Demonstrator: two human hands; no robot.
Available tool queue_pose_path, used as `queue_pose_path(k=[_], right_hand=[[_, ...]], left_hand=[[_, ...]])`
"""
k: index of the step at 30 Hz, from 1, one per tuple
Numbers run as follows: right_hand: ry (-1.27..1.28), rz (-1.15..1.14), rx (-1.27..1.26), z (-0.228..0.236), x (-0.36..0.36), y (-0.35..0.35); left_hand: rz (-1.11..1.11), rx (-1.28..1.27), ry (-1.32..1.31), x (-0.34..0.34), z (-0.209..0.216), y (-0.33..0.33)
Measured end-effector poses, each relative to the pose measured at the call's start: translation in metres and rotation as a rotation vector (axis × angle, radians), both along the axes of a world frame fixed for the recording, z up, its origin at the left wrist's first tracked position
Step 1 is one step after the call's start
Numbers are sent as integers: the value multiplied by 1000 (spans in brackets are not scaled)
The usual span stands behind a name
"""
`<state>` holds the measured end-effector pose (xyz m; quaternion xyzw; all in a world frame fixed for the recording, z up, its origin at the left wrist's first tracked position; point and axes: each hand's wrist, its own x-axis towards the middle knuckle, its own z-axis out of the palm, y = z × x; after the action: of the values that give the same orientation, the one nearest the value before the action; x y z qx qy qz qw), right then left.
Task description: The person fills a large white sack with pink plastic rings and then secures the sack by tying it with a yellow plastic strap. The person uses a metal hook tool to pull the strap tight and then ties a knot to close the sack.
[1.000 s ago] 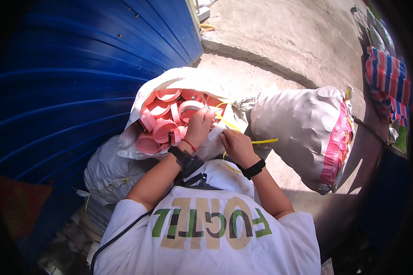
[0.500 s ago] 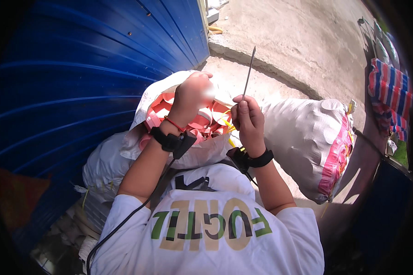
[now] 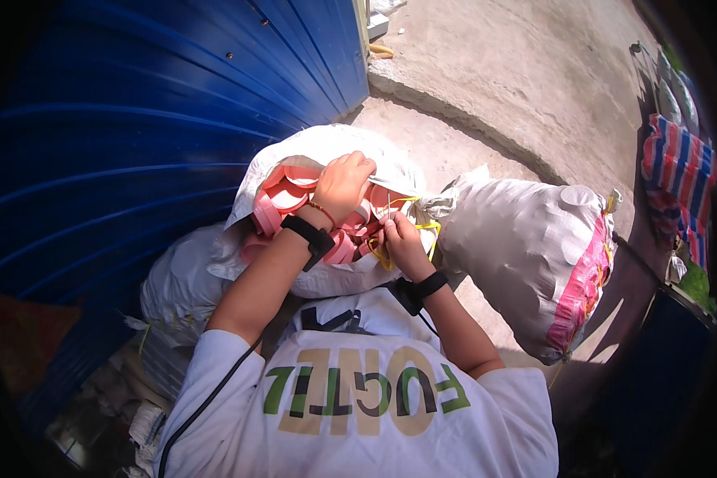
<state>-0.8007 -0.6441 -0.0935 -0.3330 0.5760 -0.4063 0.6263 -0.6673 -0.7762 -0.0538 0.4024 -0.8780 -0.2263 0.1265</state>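
An open white woven sack (image 3: 334,139) stands in front of me, filled with pink ring-like and curved pieces (image 3: 287,193). Over its mouth reaches my left hand (image 3: 342,187), fingers curled closed on the sack's rim; the fingertips are partly hidden. My right hand (image 3: 404,245) is closed in a pinch on a thin metal needle (image 3: 389,205), low at the right side of the sack's mouth. Only a short length of the needle shows, pointing away from me. Yellow string (image 3: 434,229) loops around the right hand and along the sack's edge.
A full, tied white sack (image 3: 526,247) with a pink band lies at the right. Another white sack (image 3: 185,275) is at the left, beside a blue corrugated metal wall (image 3: 159,143). Beyond runs a concrete step (image 3: 470,119). Striped red-and-blue cloth (image 3: 677,171) hangs far right.
My right hand has come down and left to the sack's edge with the needle, which was held up clear of it. My left hand has shifted slightly right and nearer.
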Motion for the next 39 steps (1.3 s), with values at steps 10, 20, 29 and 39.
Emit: queue_pose_path(k=[10, 20, 29, 39], right_hand=[[592, -98, -195, -14, 1, -64], [814, 199, -301, 47, -30, -55], [57, -90, -639, 141, -2, -92], [-515, -560, -18, 217, -75, 43]], left_hand=[[216, 258, 132, -17, 0, 7], [717, 242, 520, -28, 22, -56], [104, -6, 521, -41, 161, -36], [-185, 80, 335, -10, 47, 45]])
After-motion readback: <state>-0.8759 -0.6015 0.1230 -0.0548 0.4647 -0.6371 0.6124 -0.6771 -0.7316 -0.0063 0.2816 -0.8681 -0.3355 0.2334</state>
